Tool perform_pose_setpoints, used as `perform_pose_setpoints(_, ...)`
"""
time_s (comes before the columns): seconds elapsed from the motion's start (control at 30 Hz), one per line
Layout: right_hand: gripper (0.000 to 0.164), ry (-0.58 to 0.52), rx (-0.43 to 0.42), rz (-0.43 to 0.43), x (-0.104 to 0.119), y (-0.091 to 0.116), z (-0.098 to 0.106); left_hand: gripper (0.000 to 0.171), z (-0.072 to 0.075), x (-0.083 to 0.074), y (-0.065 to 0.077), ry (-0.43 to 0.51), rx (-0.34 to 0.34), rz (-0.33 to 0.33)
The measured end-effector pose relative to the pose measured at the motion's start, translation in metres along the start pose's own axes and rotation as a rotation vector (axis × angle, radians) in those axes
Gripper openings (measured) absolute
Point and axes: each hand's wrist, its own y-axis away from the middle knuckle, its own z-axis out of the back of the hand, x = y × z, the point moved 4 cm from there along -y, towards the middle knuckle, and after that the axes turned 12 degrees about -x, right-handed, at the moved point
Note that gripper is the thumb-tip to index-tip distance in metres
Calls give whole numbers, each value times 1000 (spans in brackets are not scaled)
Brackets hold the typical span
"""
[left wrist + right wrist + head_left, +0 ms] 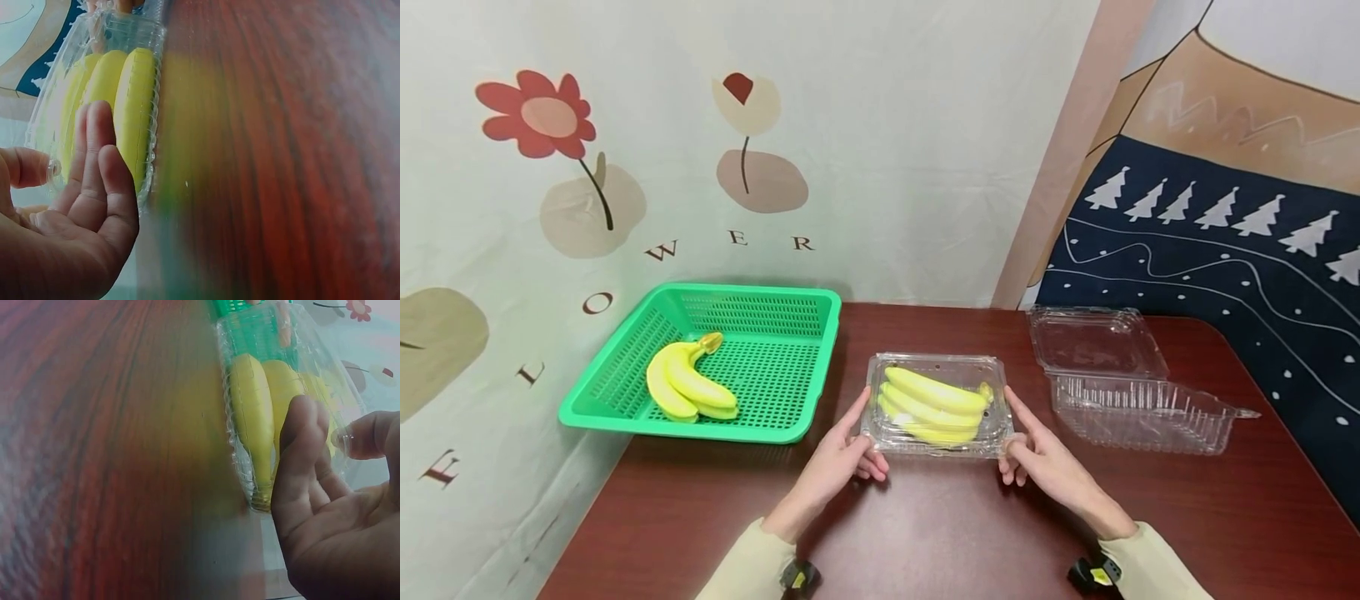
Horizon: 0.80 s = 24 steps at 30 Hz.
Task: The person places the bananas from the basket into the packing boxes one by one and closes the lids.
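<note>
A clear plastic clamshell box [940,360] lies on the table with its lid down over a bunch of yellow bananas [932,408]. At its left side my left hand [842,457] holds the front corner, index finger stretched along the side. My right hand [1045,462] grips the opposite corner in the same way. In the left wrist view the thumb [30,167] presses the lid's edge, while the other fingers bend in front of the box. The right wrist view shows the right thumb [369,439] likewise on the lid's edge.
A green basket [568,414] on the left holds another banana bunch [688,379]. To the right stands a second clear clamshell box [1142,417], its lid [1093,342] raised behind it. Printed cloth [895,167] hangs behind the brown table [925,533].
</note>
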Motion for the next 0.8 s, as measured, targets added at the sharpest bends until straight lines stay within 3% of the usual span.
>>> perform_pose_setpoints(0.27,78,191,-159,24,1,2,6,76,5,-3,0,-198,-145,-88)
perform_pose_setpoints(0.5,71,257,-217,79,2,2,8,71,7,-7,-1,-343,-221,-179)
perform_pose_setpoints(0.8,69,240,-192,101,3,3,8,64,5,-10,0,-323,-194,-228)
